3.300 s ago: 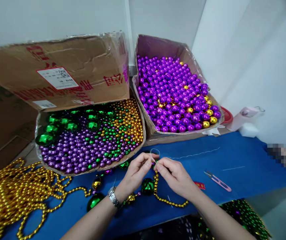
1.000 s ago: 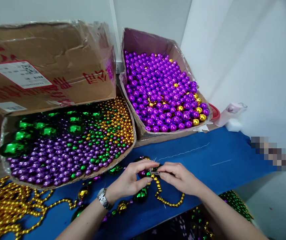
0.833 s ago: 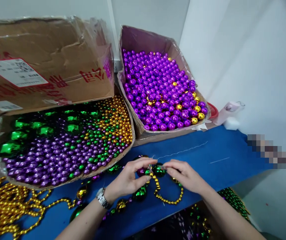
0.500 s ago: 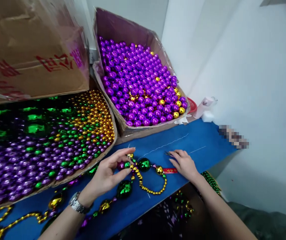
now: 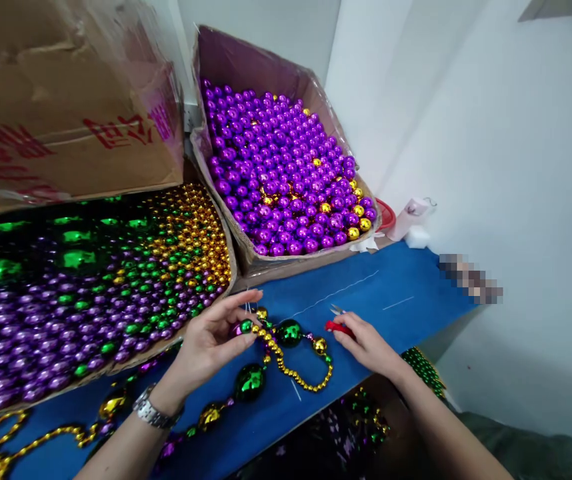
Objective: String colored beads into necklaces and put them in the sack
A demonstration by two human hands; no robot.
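A bead necklace (image 5: 289, 332) of big green, gold and purple balls and a small gold strand lies on the blue table cover (image 5: 406, 293). My left hand (image 5: 206, 343) pinches the necklace at its purple and green beads, with a thin thread end sticking up between the fingers. Just to the right, my right hand (image 5: 369, 343) grips small thread snips (image 5: 336, 323) with a red handle, their metal tips pointing away from me. A wristwatch sits on my left wrist.
A box of mixed purple, green and gold beads (image 5: 91, 287) stands at the left, with a box of purple balls (image 5: 286, 180) behind it on the right. A loose white thread (image 5: 336, 293) lies on the cover. Green bead strands (image 5: 423, 370) hang off the table's edge.
My right hand let go of the necklace, reached right to the snips and picked them up. My left hand kept hold of the beads. The view swung to the right.
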